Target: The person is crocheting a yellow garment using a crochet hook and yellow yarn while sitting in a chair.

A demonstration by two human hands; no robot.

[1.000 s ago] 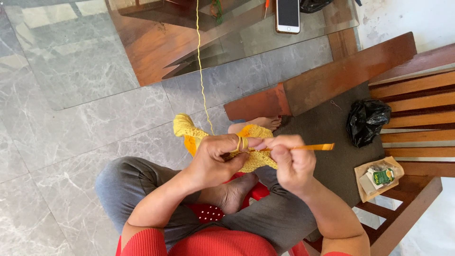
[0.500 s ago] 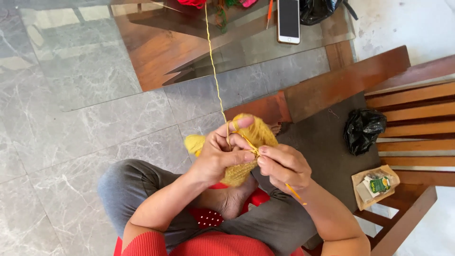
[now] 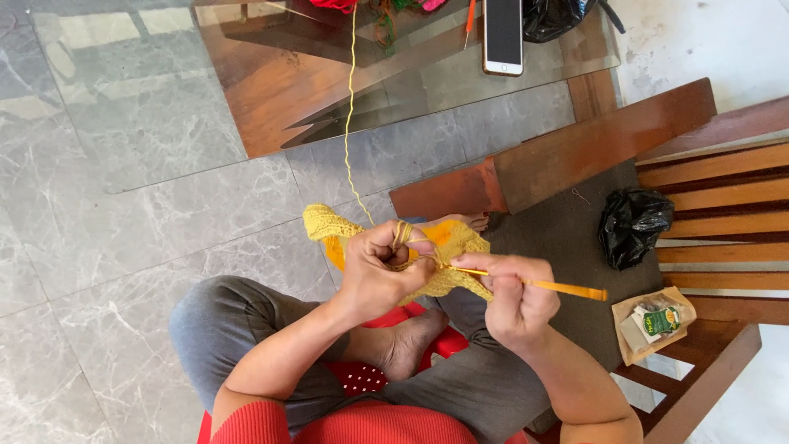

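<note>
Yellow crochet (image 3: 448,247) sits bunched above the knees, pinched in the left hand (image 3: 380,271), yarn (image 3: 349,123) looped round 1 finger. Right hand (image 3: 509,296) pinches the hook (image 3: 542,285). Slack yarn could drop the loop, I'd judge.

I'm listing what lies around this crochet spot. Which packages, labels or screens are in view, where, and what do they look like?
Phone: on the glass table, top centre; upright rectangle, dark blank screen, pale frame.
Paper packet: on the wooden bench, right of the right hand; brown, open, with a green label.
Black plastic bag: on the bench; crumpled.
</note>
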